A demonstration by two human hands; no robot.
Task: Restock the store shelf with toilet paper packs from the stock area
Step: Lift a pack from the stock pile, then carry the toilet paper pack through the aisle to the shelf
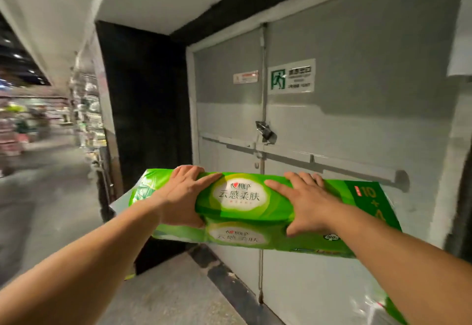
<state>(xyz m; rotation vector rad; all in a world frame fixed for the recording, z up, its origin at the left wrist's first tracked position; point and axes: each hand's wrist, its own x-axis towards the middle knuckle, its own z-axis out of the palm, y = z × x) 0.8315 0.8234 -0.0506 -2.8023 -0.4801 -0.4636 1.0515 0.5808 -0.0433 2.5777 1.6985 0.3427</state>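
Note:
A long green toilet paper pack (242, 207) with a white oval label is held out in front of me at chest height, lying roughly level. My left hand (182, 194) grips its left part, fingers curled over the top edge. My right hand (306, 202) grips it right of the label the same way. Part of another green pack (383, 309) shows at the lower right corner. The store shelves (86, 110) stand blurred, far off on the left.
A grey double emergency-exit door (332, 133) with a push bar (319, 162) and a green exit sign (291, 77) stands directly ahead. A black pillar (145, 120) is left of it. A grey-floored aisle (38, 197) runs away to the left.

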